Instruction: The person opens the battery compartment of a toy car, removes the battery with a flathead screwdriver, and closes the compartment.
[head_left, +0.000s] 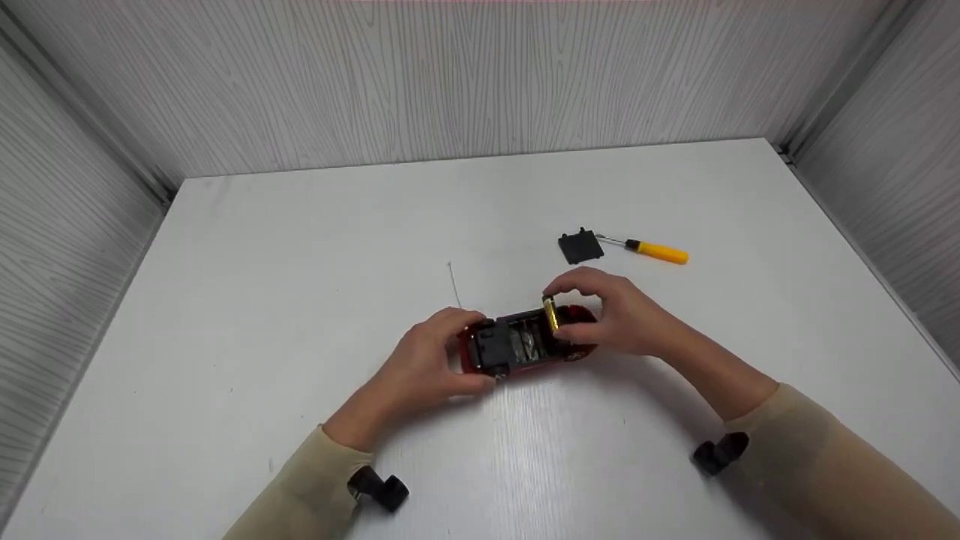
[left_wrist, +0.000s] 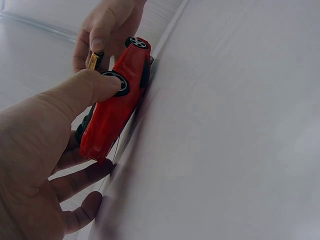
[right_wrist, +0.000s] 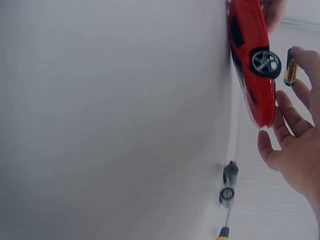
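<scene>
A red toy car lies upside down on the table, its black underside facing up with an uncovered battery compartment. My left hand grips one end of the car, thumb against a wheel in the left wrist view. Between thumb and fingertip, my right hand pinches a gold-and-black battery by its two ends. The battery is held just over the car, near the compartment's right side. In the right wrist view the other fingers spread beside the car's end.
Beyond the right hand lie a black battery cover and a screwdriver with a yellow handle, its tip at the cover. A thin wire antenna sticks out from near the car's left end. Pale panels wall the table.
</scene>
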